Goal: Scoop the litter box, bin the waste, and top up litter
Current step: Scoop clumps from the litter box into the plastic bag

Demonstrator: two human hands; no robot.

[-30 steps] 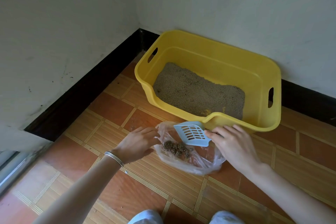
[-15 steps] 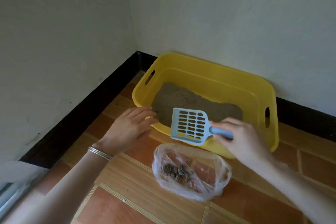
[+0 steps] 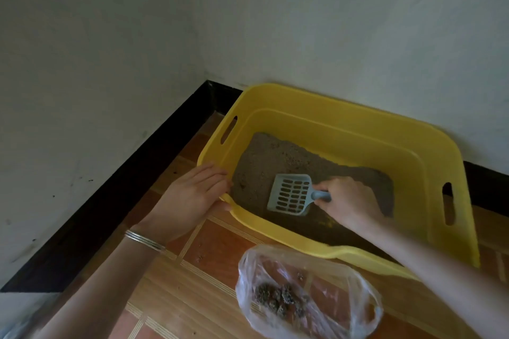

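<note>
A yellow plastic litter box stands in the room's corner, holding grey-brown litter. My right hand is inside the box, closed on the handle of a pale blue slotted scoop whose blade lies on the litter. My left hand grips the box's near left rim, thumb outside and fingers over the edge. In front of the box, a clear plastic bag lies open on the floor with several dark waste clumps inside.
White walls with a black skirting board close in the left and back sides. The floor is orange-brown tile with striped bands. A few crumbs lie on the tile near the bag.
My right hand carried the scoop from the bag up and into the litter box. My left hand let go of the bag and took hold of the box's rim.
</note>
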